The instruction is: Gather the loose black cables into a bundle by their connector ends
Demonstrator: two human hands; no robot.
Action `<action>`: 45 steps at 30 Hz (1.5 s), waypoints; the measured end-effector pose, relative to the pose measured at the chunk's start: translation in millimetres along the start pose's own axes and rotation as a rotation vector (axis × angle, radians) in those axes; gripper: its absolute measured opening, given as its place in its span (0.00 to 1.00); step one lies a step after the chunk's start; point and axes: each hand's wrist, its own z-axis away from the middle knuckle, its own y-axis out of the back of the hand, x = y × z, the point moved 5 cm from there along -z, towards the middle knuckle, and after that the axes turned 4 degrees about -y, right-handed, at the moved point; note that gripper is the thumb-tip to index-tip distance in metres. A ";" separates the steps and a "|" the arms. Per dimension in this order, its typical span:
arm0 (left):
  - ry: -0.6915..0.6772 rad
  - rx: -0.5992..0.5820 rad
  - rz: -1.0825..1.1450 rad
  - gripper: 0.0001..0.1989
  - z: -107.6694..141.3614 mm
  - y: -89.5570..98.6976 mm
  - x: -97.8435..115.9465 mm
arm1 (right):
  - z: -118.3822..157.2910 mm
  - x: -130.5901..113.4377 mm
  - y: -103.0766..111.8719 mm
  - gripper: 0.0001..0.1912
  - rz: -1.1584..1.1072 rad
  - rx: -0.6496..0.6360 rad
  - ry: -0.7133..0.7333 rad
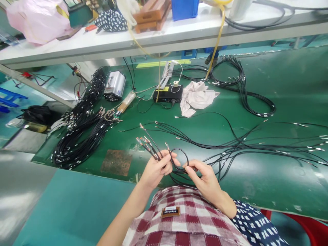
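Several thin black cables point(153, 150) with metal connector tips are bunched in my left hand point(156, 169), which is closed around them just above the table's front edge. Their tips fan out to the upper left. My right hand point(205, 176) pinches one black cable, bent into a small loop point(188, 155) between the two hands. The cable lengths run below my hands and off to the right. More loose black cables point(200, 143) lie spread across the green table point(289, 191), their ends pointing left and right.
Large cable bundles point(77, 147) lie at the left and a coiled bundle point(258, 112) at the back right. Behind my hands are a black box point(167, 94), a crumpled cloth point(196, 97), a silver device point(115, 85) and a brown plate point(116, 162). A white shelf point(102, 44) spans above.
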 end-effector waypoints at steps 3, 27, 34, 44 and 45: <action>0.011 0.010 0.003 0.10 -1.1 -0.4 -0.8 | 1.4 2.0 -0.9 0.05 -0.027 -0.013 -0.036; 0.106 0.088 -0.055 0.17 5.1 -18.2 -1.0 | 1.7 13.4 -24.5 0.16 -0.257 -0.312 -0.247; 0.091 0.121 -0.043 0.16 3.2 -16.3 2.3 | 7.2 20.9 -22.6 0.16 -0.313 -0.340 -0.291; 0.087 0.138 -0.006 0.17 2.7 -14.2 1.8 | 31.6 47.1 5.9 0.10 -0.099 -0.308 -0.253; 0.088 0.143 -0.002 0.17 2.8 -14.2 1.7 | 33.6 49.2 8.1 0.09 -0.071 -0.304 -0.231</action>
